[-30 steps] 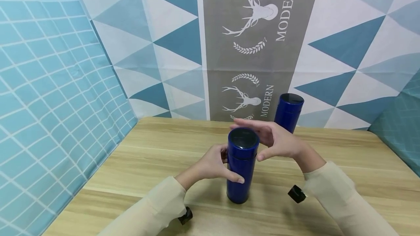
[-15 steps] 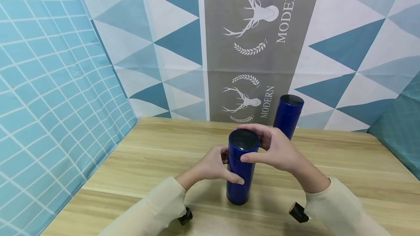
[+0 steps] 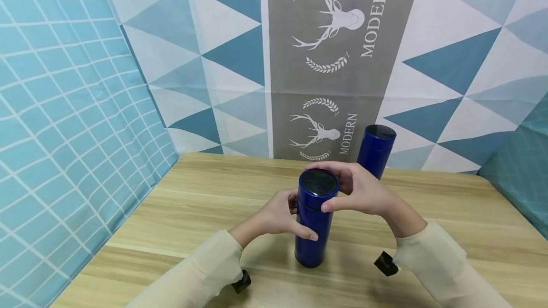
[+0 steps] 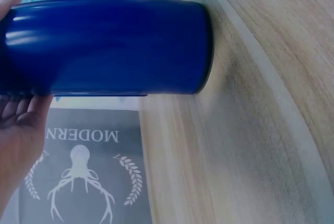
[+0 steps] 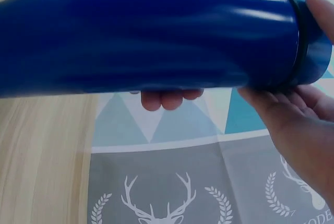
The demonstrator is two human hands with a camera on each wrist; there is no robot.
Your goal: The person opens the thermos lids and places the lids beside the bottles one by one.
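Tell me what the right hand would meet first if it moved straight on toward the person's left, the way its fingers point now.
The right hand already grips the lid of the near blue flask, so it meets that lid at once. Behind it waits the left hand.

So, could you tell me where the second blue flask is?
In the head view, the second blue flask stands upright at the table's back edge, behind the right hand.

The head view looks forward and down on the blue flask [image 3: 314, 222] from above. Both wrist views sit very close beside that same flask [image 4: 104, 46] [image 5: 151, 41], rolled sideways, facing the deer-print backdrop [image 5: 156, 192] behind it.
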